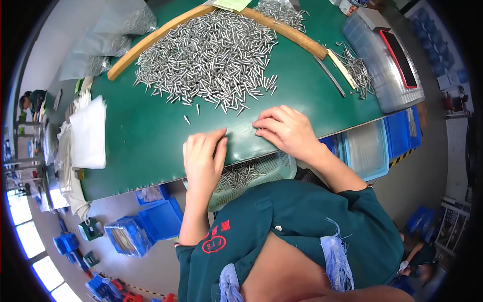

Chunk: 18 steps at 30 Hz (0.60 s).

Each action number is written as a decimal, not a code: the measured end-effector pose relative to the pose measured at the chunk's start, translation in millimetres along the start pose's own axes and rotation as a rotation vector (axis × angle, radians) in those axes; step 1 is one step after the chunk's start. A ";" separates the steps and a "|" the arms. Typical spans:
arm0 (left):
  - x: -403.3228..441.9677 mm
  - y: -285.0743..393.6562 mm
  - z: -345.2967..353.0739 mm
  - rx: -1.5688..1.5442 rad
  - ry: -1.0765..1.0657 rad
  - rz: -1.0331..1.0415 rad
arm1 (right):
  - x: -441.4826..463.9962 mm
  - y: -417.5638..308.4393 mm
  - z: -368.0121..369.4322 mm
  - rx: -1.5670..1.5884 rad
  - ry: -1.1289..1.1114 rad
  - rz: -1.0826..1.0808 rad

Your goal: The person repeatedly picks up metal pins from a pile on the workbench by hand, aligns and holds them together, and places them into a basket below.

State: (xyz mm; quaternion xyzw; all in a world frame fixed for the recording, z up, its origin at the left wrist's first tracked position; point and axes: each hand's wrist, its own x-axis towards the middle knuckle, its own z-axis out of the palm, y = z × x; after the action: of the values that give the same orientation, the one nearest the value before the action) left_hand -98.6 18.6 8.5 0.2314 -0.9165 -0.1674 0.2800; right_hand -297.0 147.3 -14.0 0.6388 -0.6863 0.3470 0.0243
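Observation:
A large heap of small silver metal fasteners, each with a thicker and a thinner part, lies on the green table. Close to the table's front edge is my left hand, its thumb and forefinger apart; the forefinger is slightly blurred and I see nothing held. My right hand is closed in a pinch near the heap's front right. A tiny bright bit shows at its fingertips, apparently one fastener. Two loose fasteners lie in front of the heap. Below the table edge, a light green basket holds more fasteners.
Curved wooden strips border the heap at the back. On the right are a metal bar, longer metal pieces and a phone on clear plastic trays. Plastic bags and white sheets lie left. Blue bins stand below.

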 end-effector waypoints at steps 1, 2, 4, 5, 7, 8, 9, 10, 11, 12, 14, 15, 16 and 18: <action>7.5 0.2 2.9 0.020 -0.040 0.000 | -0.7 -0.2 -0.6 -0.013 0.001 0.021; 14.8 0.2 6.9 0.041 -0.079 0.000 | -1.2 -0.1 -2.4 -0.027 0.002 0.042; 26.7 1.2 18.2 0.068 -0.080 0.016 | -0.2 -0.7 -3.9 -0.039 0.006 0.073; 31.5 3.8 22.3 0.080 -0.084 0.013 | -0.1 -1.4 -4.4 -0.036 0.008 0.084; 42.1 7.5 31.4 0.097 -0.090 0.001 | 0.2 -1.2 -4.6 -0.030 0.009 0.096; 45.9 8.2 36.1 0.099 -0.105 -0.007 | 0.0 -0.6 -4.2 -0.027 0.009 0.097; 48.7 8.2 41.1 0.102 -0.119 -0.014 | -0.2 0.0 -3.8 -0.023 0.009 0.097; 50.4 8.3 44.6 0.104 -0.133 -0.020 | -0.3 0.6 -3.4 -0.022 0.013 0.091; 50.7 8.6 46.6 0.102 -0.135 0.006 | -0.9 1.2 -2.6 -0.021 0.016 0.085; 49.6 9.5 45.5 0.107 -0.158 0.017 | -1.4 1.3 -2.3 -0.019 0.018 0.080; 43.1 12.3 38.7 0.117 -0.202 0.035 | -1.1 0.9 -2.8 -0.014 0.011 0.069; 37.6 13.3 33.8 0.091 -0.208 0.049 | -1.2 0.2 -2.8 -0.010 0.006 0.063; 31.2 14.2 27.9 0.065 -0.214 0.062 | -0.8 -0.8 -2.9 -0.001 -0.012 0.058; 19.9 16.3 21.3 0.019 -0.212 0.077 | 0.4 -3.4 -3.2 0.022 -0.050 0.048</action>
State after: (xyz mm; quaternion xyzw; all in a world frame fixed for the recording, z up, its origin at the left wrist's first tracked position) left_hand -131.2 25.7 7.6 0.1796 -0.9508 -0.1714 0.1852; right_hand -295.4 148.8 -9.9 0.6308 -0.6980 0.3389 -0.0082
